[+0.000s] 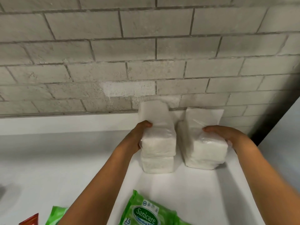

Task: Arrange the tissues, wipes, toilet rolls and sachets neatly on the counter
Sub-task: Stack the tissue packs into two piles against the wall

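Both bare forearms are extended forward. The left hand (138,135) is curled around the side of a tissue pack (158,138). The right hand (225,135) is laid over another tissue pack (206,148), fingers curled over its top.

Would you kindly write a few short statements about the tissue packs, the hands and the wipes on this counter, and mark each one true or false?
1. The left hand grips the top pack of the left tissue stack. True.
2. The right hand hangs free above the counter. False: it rests on the top of the right tissue stack.
3. The two stacks stand side by side near the brick wall, with a gap between them. True.
4. The green wipes pack lies on top of the left stack. False: it lies on the white counter at the near edge, in front of the stacks.
5. A red sachet shows at the lower left corner. True.
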